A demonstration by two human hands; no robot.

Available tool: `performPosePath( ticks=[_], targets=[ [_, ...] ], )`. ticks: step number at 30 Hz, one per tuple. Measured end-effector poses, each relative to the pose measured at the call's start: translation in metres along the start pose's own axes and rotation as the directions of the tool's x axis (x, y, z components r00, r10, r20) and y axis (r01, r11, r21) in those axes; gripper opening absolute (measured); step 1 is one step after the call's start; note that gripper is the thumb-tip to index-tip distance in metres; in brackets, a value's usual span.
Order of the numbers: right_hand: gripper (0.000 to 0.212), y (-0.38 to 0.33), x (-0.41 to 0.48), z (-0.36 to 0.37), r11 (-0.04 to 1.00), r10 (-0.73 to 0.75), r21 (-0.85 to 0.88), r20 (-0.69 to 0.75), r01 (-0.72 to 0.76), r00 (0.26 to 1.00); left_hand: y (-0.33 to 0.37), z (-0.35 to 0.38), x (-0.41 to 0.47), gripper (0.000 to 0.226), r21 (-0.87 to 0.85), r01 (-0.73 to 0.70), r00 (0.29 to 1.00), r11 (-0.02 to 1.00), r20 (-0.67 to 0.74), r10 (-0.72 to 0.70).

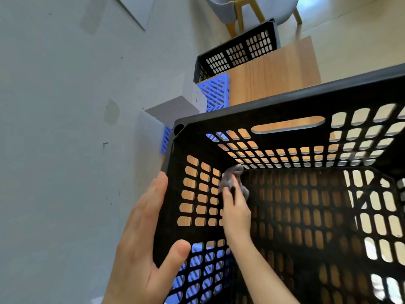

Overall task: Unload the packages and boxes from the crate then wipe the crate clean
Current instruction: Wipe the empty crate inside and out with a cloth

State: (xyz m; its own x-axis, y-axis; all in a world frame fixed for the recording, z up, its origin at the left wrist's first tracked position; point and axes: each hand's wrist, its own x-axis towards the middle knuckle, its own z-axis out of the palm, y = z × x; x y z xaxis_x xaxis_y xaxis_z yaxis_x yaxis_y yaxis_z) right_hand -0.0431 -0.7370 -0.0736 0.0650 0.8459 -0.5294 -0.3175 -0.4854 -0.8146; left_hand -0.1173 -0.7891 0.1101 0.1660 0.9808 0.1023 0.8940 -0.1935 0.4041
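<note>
The black perforated plastic crate [285, 110] stands on the wood-grain bench [274, 77], and both hands are at its left wall. The left hand [140, 244] lies flat against the outside of that wall, fingers straight and together, with the thumb spread across the near corner. The right hand [235, 212] reaches down inside the crate and grips a crumpled grey cloth [232, 174], pressing it to the inner face of the left wall near the far corner. The cloth hides its fingertips. The crate's right side is cut off by the frame edge and blurred, and its shaded floor is hard to make out. A blue lattice plastic basket [215, 92] and pale cardboard boxes [173, 109] sit just behind the crate's far left corner, partly hidden by it.
</note>
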Motion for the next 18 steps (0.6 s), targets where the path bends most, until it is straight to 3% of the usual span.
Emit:
performPosePath(
  ticks=[1,3,6,10,13,15,16,18],
  targets=[
    [0.043,0.001,0.006,-0.002,0.995,0.094,0.016,-0.008,-0.094,0.996,0.0,0.0,0.0,0.075,0.001,-0.001,1.0,1.0,0.002,0.001],
    [0.042,-0.009,0.006,0.002,0.992,0.095,0.084,-0.031,-0.092,0.995,-0.001,0.0,0.0,0.075,0.002,0.0,1.0,1.0,0.002,0.0],
    [0.035,-0.044,-0.021,0.018,0.968,-0.17,0.188,0.008,0.166,0.985,-0.001,0.001,0.0,0.075,0.009,0.0,1.0,1.0,-0.001,0.0],
    [0.046,-0.082,-0.045,0.035,0.773,-0.628,0.175,0.075,0.61,0.775,-0.003,0.002,0.003,0.078,0.044,-0.038,0.999,0.998,-0.003,0.038],
    [0.047,-0.07,-0.03,0.029,0.694,-0.72,0.103,0.092,0.713,0.688,-0.002,0.002,0.002,0.078,0.028,-0.034,0.999,0.999,-0.001,0.034],
    [0.045,-0.044,-0.018,0.02,0.775,-0.632,0.061,0.059,0.629,0.773,-0.002,0.002,0.001,0.076,0.018,-0.025,1.0,1.0,0.0,0.025],
    [0.043,-0.032,-0.013,0.015,0.854,-0.52,0.048,0.05,0.518,0.853,-0.001,0.002,0.001,0.075,0.017,-0.015,1.0,1.0,-0.002,0.015],
    [0.038,-0.013,-0.002,0.006,0.986,-0.162,0.051,0.055,0.159,0.985,0.0,0.001,0.001,0.075,0.014,0.013,1.0,1.0,-0.002,-0.013]
  ],
)
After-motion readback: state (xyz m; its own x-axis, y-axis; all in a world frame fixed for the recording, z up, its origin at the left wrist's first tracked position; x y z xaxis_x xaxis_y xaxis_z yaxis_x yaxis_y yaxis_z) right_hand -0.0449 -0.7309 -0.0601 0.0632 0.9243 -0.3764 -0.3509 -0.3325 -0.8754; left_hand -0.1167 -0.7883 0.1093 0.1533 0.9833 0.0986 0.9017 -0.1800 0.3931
